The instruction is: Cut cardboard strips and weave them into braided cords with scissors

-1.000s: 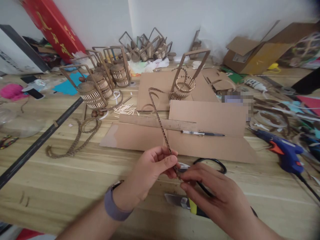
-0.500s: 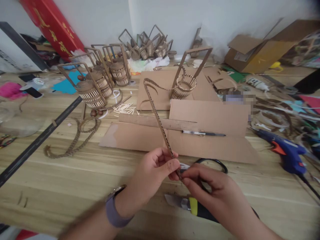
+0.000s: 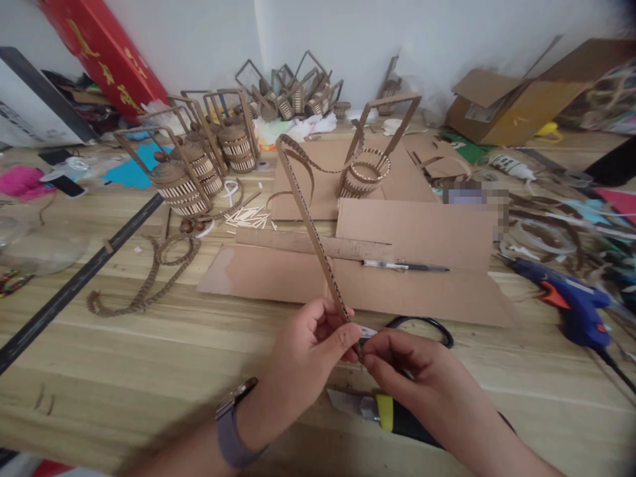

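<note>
A long, thin strip of corrugated cardboard point(image 3: 315, 235) slants up from my hands, bends over at the top and trails back toward a small cardboard basket point(image 3: 365, 175) with a tall square handle. My left hand point(image 3: 322, 344) pinches the strip near its lower end between thumb and fingers. Right beside it, my right hand point(image 3: 412, 371) has thumb and forefinger closed on the strip's bottom end. Beneath my right hand lies a utility knife point(image 3: 385, 411) with a yellow and black handle, its blade pointing left. Folded cardboard sheets point(image 3: 417, 232) lie beyond my hands.
A pen point(image 3: 405, 265) rests on the cardboard. To the right is a blue glue gun point(image 3: 571, 301); at the left, several finished baskets point(image 3: 181, 189), a coiled corrugated strip point(image 3: 144, 295) and a black bar point(image 3: 82, 281). Small pale sticks point(image 3: 248, 217) lie scattered. An open carton point(image 3: 531, 99) stands back right.
The strip's upper bend has shifted slightly left and up, and its loop hangs wider. Both hands keep their pinch, with the left one moved slightly right.
</note>
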Demonstrator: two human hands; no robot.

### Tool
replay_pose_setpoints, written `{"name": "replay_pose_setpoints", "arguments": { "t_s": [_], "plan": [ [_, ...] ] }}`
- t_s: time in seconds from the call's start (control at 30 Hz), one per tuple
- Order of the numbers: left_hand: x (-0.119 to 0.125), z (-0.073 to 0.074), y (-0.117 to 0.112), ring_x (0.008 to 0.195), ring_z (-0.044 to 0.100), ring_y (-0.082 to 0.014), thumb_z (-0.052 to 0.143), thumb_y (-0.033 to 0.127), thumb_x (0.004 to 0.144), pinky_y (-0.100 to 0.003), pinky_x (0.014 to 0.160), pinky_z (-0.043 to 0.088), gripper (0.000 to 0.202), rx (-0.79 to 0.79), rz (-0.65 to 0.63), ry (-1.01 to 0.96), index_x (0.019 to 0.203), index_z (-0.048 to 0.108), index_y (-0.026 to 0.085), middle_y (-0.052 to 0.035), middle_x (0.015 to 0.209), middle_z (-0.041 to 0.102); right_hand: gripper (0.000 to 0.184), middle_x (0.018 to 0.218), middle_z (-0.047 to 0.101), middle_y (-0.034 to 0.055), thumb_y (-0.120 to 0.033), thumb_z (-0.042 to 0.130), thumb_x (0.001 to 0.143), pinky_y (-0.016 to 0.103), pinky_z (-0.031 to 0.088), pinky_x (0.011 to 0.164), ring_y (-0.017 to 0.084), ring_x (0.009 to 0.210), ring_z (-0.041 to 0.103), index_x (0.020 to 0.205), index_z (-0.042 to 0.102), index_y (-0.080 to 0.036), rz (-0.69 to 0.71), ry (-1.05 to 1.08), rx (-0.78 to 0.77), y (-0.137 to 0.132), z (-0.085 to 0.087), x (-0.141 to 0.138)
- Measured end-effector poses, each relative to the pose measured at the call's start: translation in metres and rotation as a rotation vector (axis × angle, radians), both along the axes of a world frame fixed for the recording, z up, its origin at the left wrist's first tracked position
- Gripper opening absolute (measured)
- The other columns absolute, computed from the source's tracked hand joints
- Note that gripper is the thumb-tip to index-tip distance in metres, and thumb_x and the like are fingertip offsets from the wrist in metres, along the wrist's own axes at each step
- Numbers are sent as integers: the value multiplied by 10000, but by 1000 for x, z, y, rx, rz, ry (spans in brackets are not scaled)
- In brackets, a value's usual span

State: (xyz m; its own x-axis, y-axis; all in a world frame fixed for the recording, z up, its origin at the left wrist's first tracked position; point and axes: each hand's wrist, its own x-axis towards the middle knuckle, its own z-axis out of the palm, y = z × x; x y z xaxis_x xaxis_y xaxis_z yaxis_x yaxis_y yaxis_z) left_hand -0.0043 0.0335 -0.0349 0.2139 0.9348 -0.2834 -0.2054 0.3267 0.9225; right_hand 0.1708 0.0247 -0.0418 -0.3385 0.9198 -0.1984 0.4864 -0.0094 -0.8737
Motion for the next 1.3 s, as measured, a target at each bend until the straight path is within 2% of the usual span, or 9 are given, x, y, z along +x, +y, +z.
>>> {"name": "replay_pose_setpoints", "arguments": {
  "t_s": [0.27,0.57,0.63,0.73,0.8,0.87,0.97,1.1,1.3],
  "plan": [
    [1,1,-1,629,613,-125,755,452,756,-254,619,512,364,-32,-12,33,920,595,168,21,729,601,175,518,521,-40,-231,503,800,199,380,423,102,460,459,629,538,-223,-6,-17,137,0,9,-9],
    [-2,-6,3,648,574,-129,727,512,777,-259,636,450,463,-46,-119,7,1033,622,141,16,745,593,176,578,541,-41,-169,429,840,178,394,420,93,469,486,702,519,-230,53,-22,309,-3,9,-8],
    [-5,-4,1,662,566,-142,704,493,798,-261,629,424,383,-16,-155,141,957,626,154,12,734,600,181,565,534,-42,-164,428,847,183,394,420,98,465,487,699,510,-231,33,-56,347,-2,8,-7],
    [-11,4,-4,642,520,-150,662,415,858,-263,587,346,285,117,-175,555,721,573,181,12,664,584,180,565,527,-42,-143,440,837,189,391,424,103,469,488,694,501,-232,22,-105,403,-2,7,-7],
    [-13,10,-7,673,536,-157,631,343,900,-267,610,343,262,245,-220,707,701,568,184,7,683,602,178,582,536,-40,-131,439,838,188,399,433,103,480,499,704,498,-233,40,-117,432,-2,7,-7],
    [-14,15,-9,736,574,-164,615,266,919,-262,656,370,157,348,-293,725,783,608,187,-3,776,648,175,602,548,-38,-125,439,845,187,410,445,102,493,510,719,490,-235,63,-117,457,-3,8,-6],
    [-14,16,-10,770,588,-165,621,193,909,-255,673,384,67,412,-356,741,842,623,194,-10,855,673,171,617,548,-39,-119,447,851,189,408,454,101,500,509,732,473,-239,101,-125,502,-1,8,-3],
    [-12,13,-12,758,583,-170,600,165,902,-259,665,387,66,460,-387,782,848,622,193,-15,846,669,194,632,542,-38,-101,447,867,195,407,461,103,511,513,734,443,-243,142,-158,590,2,9,0],
    [-9,9,-16,745,584,-171,552,107,878,-267,668,389,112,515,-367,830,811,608,177,-27,803,654,199,686,578,-9,-80,446,887,211,442,503,125,581,567,767,465,-237,197,-223,730,2,4,-2]
  ]
}}
